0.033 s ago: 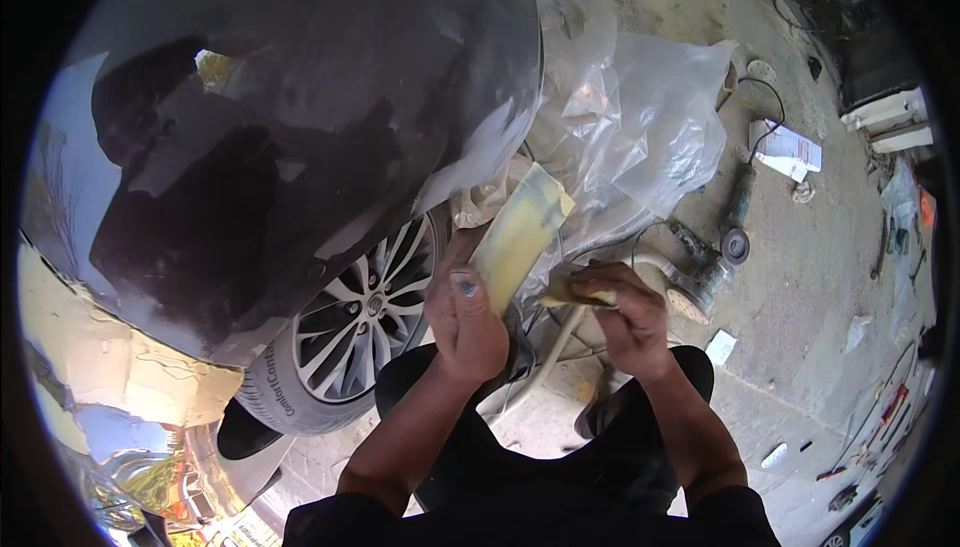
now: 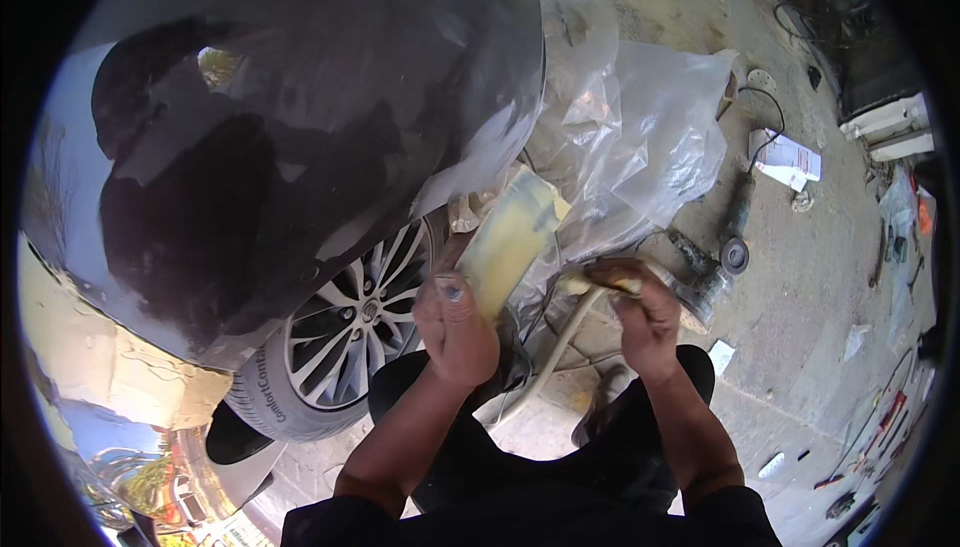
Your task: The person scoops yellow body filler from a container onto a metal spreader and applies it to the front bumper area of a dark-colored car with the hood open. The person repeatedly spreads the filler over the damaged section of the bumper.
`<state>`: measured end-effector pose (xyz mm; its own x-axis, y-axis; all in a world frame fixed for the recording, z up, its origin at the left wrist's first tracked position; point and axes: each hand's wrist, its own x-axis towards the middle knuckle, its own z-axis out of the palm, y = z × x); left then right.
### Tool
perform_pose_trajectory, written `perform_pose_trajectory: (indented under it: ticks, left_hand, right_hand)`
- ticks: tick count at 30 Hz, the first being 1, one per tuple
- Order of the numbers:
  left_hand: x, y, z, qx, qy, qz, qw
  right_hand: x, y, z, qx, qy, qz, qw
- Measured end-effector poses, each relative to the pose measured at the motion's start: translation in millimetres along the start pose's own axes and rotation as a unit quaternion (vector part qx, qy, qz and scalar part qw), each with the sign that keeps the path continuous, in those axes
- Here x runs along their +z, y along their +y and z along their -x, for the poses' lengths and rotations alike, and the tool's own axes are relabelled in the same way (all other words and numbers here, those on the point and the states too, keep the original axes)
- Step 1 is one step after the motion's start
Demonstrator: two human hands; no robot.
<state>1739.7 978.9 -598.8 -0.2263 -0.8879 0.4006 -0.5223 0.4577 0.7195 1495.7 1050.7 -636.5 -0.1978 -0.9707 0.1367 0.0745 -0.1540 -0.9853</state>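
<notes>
My left hand [image 2: 457, 332] grips the lower end of a flat rectangular mixing board [image 2: 515, 237] smeared with pale yellow paste and grey streaks. Its thumb lies along the near edge, and a grey smudge marks the thumb. To the right, my right hand [image 2: 645, 317] is closed on a small flat filler spreader [image 2: 606, 280] with yellow paste on it. A gap separates the spreader from the board. Left of both hands stands a glossy dark car body panel [image 2: 300, 117], above a silver-spoked wheel [image 2: 365, 312].
Crumpled clear plastic sheeting [image 2: 660, 127] lies on the concrete beyond the board. An angle grinder [image 2: 735, 252] with a cord rests to the right, near a white box [image 2: 787, 159]. A pale hose [image 2: 560, 347] runs between my legs. Several tools lie at the far right.
My right hand and the spreader have moved slightly right, away from the board. My left hand and the board have shifted a little to the left.
</notes>
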Motion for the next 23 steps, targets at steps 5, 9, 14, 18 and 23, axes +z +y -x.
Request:
perform_pose_trajectory:
  ticks: [5,9,14,18,23]
  left_hand:
    - [10,-19,11,-0.295,0.036,0.464,0.834]
    - [16,-10,21,-0.302,0.010,0.563,0.769]
    - [-3,6,24,-0.307,0.022,0.619,0.723]
    - [-3,10,29,-0.340,0.062,0.644,0.683]
    - [2,13,36,-0.338,0.087,0.644,0.680]
  right_hand:
    - [6,18,-31,-0.090,0.079,-0.364,0.924]
    - [39,-2,-25,-0.171,0.036,-0.299,0.938]
    - [30,-38,-15,-0.265,-0.070,0.086,0.958]
    - [7,-23,-18,-0.314,-0.095,0.239,0.914]
    - [-9,-21,-14,-0.312,-0.036,0.302,0.900]
